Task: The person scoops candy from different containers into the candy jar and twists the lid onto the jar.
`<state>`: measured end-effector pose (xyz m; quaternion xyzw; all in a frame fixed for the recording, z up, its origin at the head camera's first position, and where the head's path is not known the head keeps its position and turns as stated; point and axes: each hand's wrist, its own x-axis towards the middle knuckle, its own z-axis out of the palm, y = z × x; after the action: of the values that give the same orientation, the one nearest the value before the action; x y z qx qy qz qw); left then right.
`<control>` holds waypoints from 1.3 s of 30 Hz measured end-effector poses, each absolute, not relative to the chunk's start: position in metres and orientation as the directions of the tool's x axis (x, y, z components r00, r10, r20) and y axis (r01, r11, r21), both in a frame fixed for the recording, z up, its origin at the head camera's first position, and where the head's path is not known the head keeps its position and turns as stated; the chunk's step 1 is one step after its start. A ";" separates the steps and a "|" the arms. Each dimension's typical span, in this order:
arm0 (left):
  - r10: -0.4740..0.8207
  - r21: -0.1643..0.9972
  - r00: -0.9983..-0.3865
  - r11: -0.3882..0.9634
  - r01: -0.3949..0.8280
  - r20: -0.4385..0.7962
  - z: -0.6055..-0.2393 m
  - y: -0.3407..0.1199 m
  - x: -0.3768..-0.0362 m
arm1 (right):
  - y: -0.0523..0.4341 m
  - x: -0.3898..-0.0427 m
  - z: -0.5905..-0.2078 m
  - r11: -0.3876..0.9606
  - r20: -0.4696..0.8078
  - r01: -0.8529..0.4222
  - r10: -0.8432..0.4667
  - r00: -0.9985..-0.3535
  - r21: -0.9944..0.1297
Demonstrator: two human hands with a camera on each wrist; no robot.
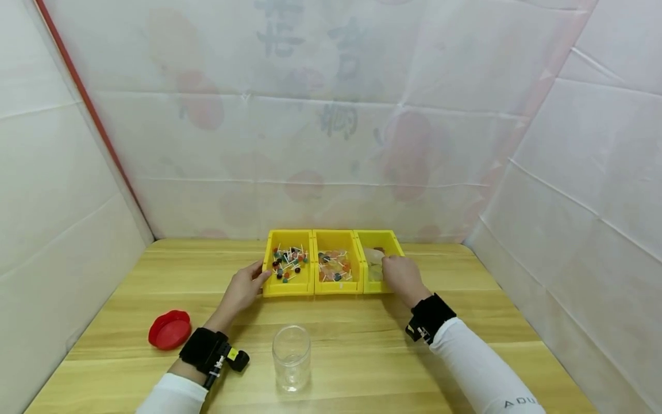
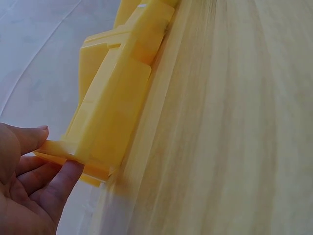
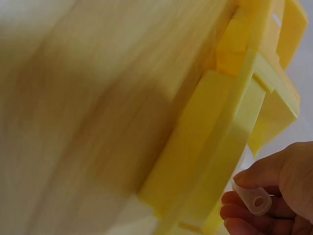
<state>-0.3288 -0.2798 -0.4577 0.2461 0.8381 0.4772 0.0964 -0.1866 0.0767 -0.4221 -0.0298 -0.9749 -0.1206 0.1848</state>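
Three yellow bins stand joined in a row at the back of the table. My left hand (image 1: pixel 244 290) grips the left bin (image 1: pixel 288 289) by its outer side, thumb above the rim and fingers below, as the left wrist view shows. That bin holds small lollipops (image 1: pixel 289 259) with dark, coloured balls and white sticks. At the right bin (image 1: pixel 379 234), my right hand (image 1: pixel 405 279) pinches the handle of a translucent white scoop (image 3: pixel 255 199), which has a hole near its end. The scoop's wide part lies inside this bin, partly hidden by the hand.
The middle bin (image 1: pixel 338 287) holds paler lollipops. A clear glass jar (image 1: pixel 292 359) stands in front of the bins, between my forearms. Left of my left wrist lies a red scalloped lid (image 1: pixel 170 330). White printed sheeting (image 1: pixel 320 144) closes off the back and sides.
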 end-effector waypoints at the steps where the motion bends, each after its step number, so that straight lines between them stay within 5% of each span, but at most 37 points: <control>1: 0.507 0.846 -0.859 0.423 0.324 0.075 -0.458 -0.280 -0.329 | 0.078 -0.187 -0.421 0.964 0.360 0.098 0.002 -0.933 0.247; 18: 0.511 0.848 -0.855 0.410 0.336 0.091 -0.459 -0.279 -0.329 | 0.084 -0.172 -0.379 0.990 0.187 0.101 0.081 -0.979 0.101; 31: 0.500 0.857 -0.865 0.423 0.296 0.052 -0.456 -0.280 -0.330 | 0.070 -0.153 -0.347 0.995 0.314 0.058 0.083 -0.946 -0.087; 39: 0.503 0.854 -0.863 0.423 0.303 0.057 -0.458 -0.280 -0.329 | 0.047 -0.154 -0.333 0.927 0.058 0.135 0.165 -0.985 -0.349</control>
<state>-0.3286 -0.2801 -0.4578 0.2407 0.8371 0.4802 0.1037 -0.1541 0.0466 -0.3331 -0.0764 -0.9807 0.1747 0.0430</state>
